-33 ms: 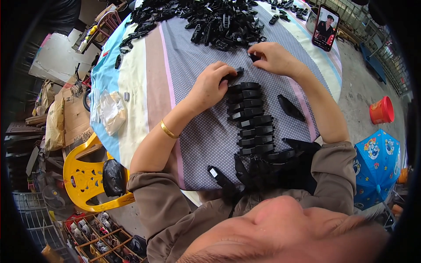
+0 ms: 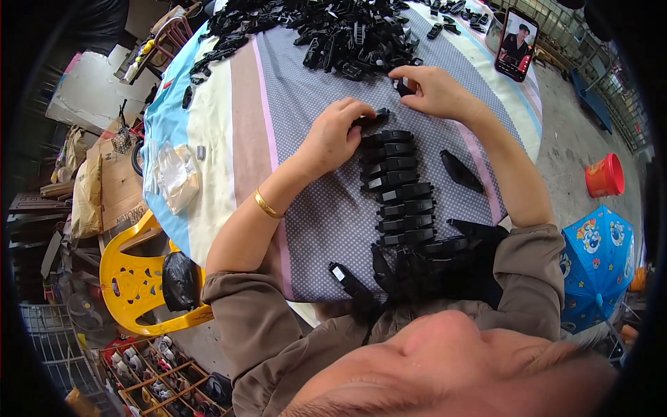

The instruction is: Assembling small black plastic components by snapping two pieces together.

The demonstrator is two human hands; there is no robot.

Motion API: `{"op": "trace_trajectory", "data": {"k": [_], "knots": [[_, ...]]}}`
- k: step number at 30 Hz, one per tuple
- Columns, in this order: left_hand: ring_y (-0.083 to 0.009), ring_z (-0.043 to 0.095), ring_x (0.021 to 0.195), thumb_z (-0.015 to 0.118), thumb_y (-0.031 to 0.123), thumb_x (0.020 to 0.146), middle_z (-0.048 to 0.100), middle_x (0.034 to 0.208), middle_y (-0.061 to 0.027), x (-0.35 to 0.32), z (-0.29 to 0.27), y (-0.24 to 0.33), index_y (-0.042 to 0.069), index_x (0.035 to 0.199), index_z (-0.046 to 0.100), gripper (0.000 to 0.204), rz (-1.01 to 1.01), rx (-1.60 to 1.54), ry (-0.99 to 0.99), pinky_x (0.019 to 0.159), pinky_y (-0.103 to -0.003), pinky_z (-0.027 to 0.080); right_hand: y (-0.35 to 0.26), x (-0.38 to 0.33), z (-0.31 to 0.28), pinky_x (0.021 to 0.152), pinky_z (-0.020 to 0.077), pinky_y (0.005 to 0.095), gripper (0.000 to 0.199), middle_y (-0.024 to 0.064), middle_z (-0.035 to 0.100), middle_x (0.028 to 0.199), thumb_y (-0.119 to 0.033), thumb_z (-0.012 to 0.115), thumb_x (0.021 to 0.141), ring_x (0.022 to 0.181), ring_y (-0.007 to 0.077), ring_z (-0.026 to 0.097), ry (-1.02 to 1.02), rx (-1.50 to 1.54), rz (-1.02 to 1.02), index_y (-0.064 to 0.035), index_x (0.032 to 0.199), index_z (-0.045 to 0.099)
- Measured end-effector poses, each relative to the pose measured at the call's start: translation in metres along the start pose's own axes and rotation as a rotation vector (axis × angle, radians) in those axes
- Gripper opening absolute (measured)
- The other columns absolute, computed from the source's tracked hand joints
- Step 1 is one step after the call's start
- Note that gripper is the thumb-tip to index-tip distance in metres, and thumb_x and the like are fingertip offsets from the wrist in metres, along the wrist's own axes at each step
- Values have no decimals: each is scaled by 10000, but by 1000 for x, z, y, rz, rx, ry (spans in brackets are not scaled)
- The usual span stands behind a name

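My left hand (image 2: pixel 342 132) is closed around a black plastic part (image 2: pixel 377 119) at the far end of a row of similar parts. In my right hand (image 2: pixel 436 94), a small dark plastic piece (image 2: pixel 401 87) with a pale spot is pinched between thumb and fingers, just short of the heap. The row of black plastic parts (image 2: pixel 399 187) lies side by side on the cloth and runs toward my body. My fingers hide much of both held pieces. A separate curved black part (image 2: pixel 460 171) rests right of the row, and another with a white label (image 2: pixel 340 274) lies at the near left.
A large heap of black plastic parts (image 2: pixel 354 42) covers the far side of the cloth-covered table (image 2: pixel 313 229). A phone (image 2: pixel 516 45) stands at the far right. Beyond the table are a yellow chair (image 2: pixel 132 278), a red bucket (image 2: pixel 604 175) and a blue umbrella (image 2: pixel 597 264).
The piece in my right hand has turned slightly and shows a pale spot, with the fingers shifted a little to the left. The part in my left hand has tilted slightly.
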State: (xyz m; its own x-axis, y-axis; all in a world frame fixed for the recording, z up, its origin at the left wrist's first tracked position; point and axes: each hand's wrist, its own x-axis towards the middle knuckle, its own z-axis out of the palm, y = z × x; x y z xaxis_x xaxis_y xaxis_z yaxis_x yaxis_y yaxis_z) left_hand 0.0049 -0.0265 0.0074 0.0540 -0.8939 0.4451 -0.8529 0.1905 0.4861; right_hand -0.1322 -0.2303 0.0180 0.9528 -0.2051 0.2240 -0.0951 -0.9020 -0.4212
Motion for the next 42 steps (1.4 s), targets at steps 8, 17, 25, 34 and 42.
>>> {"op": "trace_trajectory", "data": {"k": [8, 17, 25, 34, 42], "knots": [[-269, 577, 865, 639, 35, 752, 597, 893, -120, -4, 4, -4, 20, 1007, 602, 259, -152, 72, 122, 755, -339, 478, 2, 2, 8, 666, 481, 305, 279, 127, 611, 728, -197, 613, 853, 697, 241, 608, 185, -36, 197, -64, 1098, 624], [-291, 549, 889, 698, 111, 737, 598, 891, -120, -4, 6, -11, 11, 931, 651, 224, -207, 80, 76, 816, -374, 440, 17, 1, -1, 772, 495, 320, 318, 91, 625, 981, -25, 661, 753, 894, 256, 601, -6, -11, -167, -19, 1070, 636], [-264, 592, 811, 736, 124, 725, 616, 860, -118, -3, 4, -10, 0, 899, 667, 225, -295, 48, 97, 750, -349, 473, -15, -5, 16, 765, 487, 334, 293, 92, 613, 928, -86, 696, 739, 891, 255, 587, 110, 57, -311, -35, 1026, 662], [-241, 608, 763, 757, 133, 700, 622, 821, -109, 1, 3, -7, -4, 847, 696, 210, -372, 68, 123, 693, -327, 485, -10, 2, 18, 725, 482, 341, 262, 100, 601, 876, -75, 689, 729, 833, 263, 595, 102, 61, -313, -19, 984, 677], [-253, 571, 792, 762, 172, 676, 609, 772, -91, 3, 2, -15, 10, 804, 701, 215, -300, -60, 90, 737, -347, 460, -19, 8, 23, 662, 471, 337, 235, 97, 609, 800, -113, 708, 720, 757, 237, 601, 49, 224, -337, -16, 934, 699]]}}
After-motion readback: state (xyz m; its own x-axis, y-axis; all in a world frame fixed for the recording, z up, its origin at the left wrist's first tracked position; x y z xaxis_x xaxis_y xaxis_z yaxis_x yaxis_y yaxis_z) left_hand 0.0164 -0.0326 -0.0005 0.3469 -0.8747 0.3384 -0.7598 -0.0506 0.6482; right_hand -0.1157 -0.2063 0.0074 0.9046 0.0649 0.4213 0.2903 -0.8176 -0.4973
